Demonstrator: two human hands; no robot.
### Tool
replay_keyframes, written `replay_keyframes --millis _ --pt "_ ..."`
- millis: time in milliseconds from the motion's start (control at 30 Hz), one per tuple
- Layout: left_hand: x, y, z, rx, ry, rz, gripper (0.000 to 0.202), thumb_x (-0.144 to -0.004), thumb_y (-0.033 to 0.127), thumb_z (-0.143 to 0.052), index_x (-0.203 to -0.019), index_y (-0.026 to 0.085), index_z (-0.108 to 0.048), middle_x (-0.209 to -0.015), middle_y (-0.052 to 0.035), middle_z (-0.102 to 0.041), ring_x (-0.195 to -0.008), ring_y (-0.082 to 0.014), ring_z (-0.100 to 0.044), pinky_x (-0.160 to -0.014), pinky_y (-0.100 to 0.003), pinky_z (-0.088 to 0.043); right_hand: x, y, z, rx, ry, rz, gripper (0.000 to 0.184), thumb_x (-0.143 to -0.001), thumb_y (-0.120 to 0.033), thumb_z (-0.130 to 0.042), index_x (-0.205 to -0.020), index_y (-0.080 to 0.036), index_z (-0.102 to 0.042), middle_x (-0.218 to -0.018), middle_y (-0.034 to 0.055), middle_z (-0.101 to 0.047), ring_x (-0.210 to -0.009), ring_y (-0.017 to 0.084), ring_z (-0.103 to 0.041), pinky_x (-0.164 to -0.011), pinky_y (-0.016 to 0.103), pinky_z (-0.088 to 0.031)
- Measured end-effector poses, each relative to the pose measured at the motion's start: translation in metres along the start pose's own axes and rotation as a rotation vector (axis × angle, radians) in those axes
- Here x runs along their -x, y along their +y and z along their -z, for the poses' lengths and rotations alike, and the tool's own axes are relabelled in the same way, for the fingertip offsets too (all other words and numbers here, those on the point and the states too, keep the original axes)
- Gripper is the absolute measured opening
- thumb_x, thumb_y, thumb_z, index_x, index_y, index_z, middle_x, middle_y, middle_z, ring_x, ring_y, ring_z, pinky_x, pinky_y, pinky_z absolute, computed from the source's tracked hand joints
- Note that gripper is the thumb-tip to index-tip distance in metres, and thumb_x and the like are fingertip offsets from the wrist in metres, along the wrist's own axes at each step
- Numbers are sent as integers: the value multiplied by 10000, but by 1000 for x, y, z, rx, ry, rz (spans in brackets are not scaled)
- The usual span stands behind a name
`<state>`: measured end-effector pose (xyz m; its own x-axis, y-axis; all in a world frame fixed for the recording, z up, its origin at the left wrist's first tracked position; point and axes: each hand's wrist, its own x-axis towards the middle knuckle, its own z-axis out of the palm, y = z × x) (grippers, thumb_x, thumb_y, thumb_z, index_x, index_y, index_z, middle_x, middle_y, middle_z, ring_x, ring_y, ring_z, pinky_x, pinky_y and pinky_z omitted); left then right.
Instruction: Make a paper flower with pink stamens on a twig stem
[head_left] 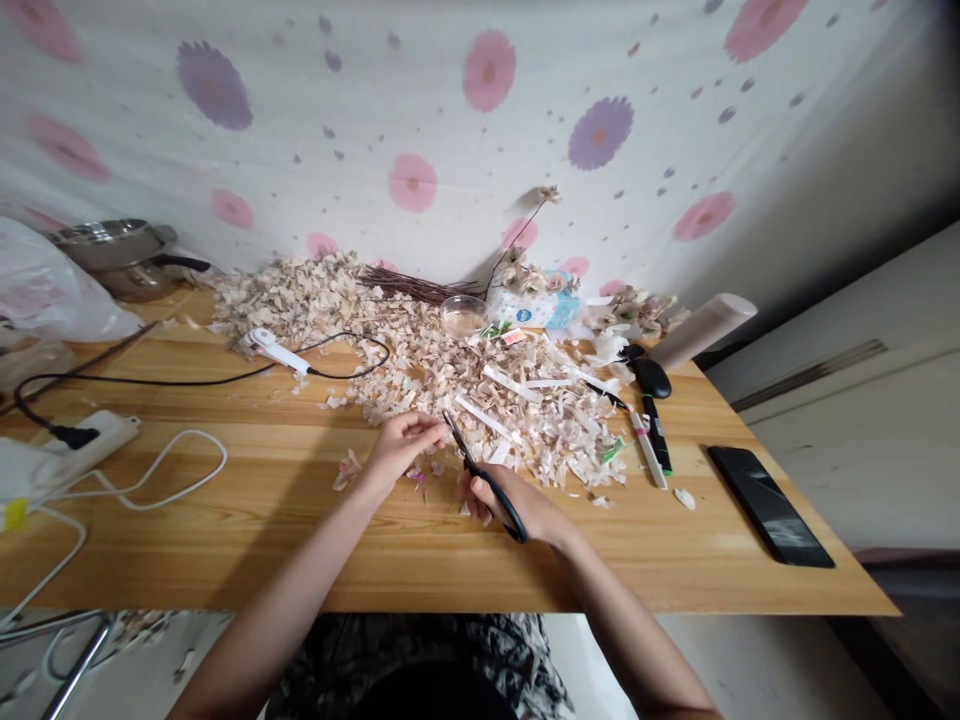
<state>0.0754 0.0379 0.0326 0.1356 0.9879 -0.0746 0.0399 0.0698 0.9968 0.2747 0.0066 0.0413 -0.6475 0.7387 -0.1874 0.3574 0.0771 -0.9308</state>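
My right hand [517,500] is closed around the black handles of a pair of scissors [480,470], whose blades point up and left. My left hand [405,440] is pinched at the blade tips, holding something small I cannot make out. Both hands rest on the wooden table [300,540] at the near edge of a big heap of pale paper or petal scraps [420,350]. A few pinkish scraps [346,468] lie loose beside my left hand.
A white glue gun [274,350] with a black cord lies left of the heap. A power strip [82,440] sits far left, a pot [120,255] behind it. Pens [652,445], a black phone [769,505], a glass bowl [463,315] and dried twigs [420,285] lie right and behind.
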Motion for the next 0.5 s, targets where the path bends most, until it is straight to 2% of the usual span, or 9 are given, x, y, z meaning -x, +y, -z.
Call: replay_keyframes --millis 500 --pt "1 1 0 -21 -1 25 177 -873 275 -606 -810 109 -613 -736 6 -631 -679 -122 -618 -679 -298 -529 -1 2 0 5 2 3 671 -799 -792 -280 -728 -165 -509 -614 29 -555 -533 150 -549 -542 265 -436"
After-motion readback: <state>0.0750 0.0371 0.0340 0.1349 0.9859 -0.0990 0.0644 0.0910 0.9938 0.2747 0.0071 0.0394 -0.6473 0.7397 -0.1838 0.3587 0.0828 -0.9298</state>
